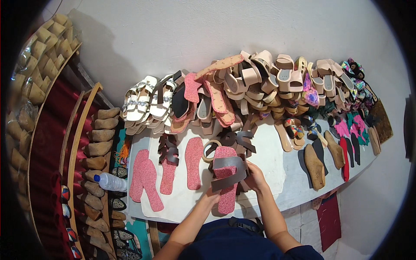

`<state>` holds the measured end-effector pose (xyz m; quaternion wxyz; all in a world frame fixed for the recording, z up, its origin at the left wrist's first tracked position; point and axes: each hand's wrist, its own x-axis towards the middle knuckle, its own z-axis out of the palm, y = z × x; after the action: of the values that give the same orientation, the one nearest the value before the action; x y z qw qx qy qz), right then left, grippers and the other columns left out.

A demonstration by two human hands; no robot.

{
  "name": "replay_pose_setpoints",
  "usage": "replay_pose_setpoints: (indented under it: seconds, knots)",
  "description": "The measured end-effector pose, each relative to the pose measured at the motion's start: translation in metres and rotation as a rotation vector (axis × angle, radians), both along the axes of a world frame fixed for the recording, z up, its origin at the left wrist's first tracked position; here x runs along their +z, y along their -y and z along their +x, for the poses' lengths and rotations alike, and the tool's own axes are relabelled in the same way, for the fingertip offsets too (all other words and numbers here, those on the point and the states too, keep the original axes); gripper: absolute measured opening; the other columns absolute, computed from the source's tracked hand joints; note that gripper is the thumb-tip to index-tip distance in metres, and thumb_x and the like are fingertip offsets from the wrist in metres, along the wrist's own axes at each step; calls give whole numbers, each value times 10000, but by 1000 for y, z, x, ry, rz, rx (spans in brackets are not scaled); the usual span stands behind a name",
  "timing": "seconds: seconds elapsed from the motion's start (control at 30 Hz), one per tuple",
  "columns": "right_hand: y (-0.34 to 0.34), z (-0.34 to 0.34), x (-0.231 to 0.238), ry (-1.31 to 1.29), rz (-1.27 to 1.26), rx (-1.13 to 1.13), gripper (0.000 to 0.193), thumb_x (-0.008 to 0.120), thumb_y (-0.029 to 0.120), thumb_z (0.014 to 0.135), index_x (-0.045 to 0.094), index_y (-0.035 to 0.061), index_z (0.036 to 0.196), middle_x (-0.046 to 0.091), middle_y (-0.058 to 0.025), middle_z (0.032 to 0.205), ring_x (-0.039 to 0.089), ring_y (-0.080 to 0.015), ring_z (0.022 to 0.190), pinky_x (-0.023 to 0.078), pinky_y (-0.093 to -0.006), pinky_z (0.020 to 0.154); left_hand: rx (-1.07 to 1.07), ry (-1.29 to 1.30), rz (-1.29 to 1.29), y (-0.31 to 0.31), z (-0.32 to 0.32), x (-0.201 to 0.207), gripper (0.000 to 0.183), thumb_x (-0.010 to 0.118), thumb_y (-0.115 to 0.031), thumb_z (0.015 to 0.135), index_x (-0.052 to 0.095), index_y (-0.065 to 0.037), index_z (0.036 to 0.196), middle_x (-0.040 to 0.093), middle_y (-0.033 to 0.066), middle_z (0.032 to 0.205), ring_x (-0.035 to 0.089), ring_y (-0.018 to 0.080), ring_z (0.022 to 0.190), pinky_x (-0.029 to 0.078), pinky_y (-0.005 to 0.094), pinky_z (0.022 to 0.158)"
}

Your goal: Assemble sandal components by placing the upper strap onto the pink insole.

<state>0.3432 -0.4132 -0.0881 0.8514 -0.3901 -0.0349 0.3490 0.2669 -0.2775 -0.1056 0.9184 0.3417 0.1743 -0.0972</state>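
White wall (173, 39) behind tabletop (293, 171) | we've pink sole (227, 203) and grey strap (229, 162) above its near edge | left hand (211, 197) closed at sole's left side | right hand (256, 177) closed at strap's right end, fingertips hidden

On table (294, 173): sandal pile (255, 89) along far side, wall (260, 26) behind; loose insoles (193, 162) at left, strap stack (169, 152) at far end of one; tape roll (206, 151) just right of these. Near middle, strap (223, 162) across held insole (227, 203), between left hand (211, 197) and right hand (256, 177). Shoe lasts (314, 167) at right. Bottle (112, 182) left of table, between it and last rack (97, 149)
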Motion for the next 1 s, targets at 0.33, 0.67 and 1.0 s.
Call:
replay_pose_setpoints:
  seconds: [0.33, 0.67, 1.0]
  knots:
    - [1, -35, -17, 254, -118, -121, 518, 417, 211, 845, 224, 22, 1287, 352, -93, 1243, 371, -164, 1111, 292, -283, 913, -8, 78, -95, -4, 2, 7, 280, 541, -123, 800, 478, -19, 1051, 552, 59, 952, 554, 143, 833, 456, 280, 728]
    - [-13, -42, -6, 862, -896, -210, 531, 488, 132, 811, 259, 42, 1282, 483, -181, 1111, 510, -233, 973, 394, -274, 810, 150, -56, 2, -1, 4, -2, 193, 488, -70, 811, 506, -26, 999, 568, 79, 931, 563, 183, 839, 463, 316, 740]
    - [-20, -44, -7, 511, -422, -252, 518, 454, 59, 832, 228, 40, 1298, 493, -124, 1088, 499, -149, 947, 384, -237, 810, 72, 9, 78, -3, 5, -13, 239, 428, -69, 826, 476, -12, 1053, 538, 101, 1015, 525, 185, 929, 423, 309, 820]
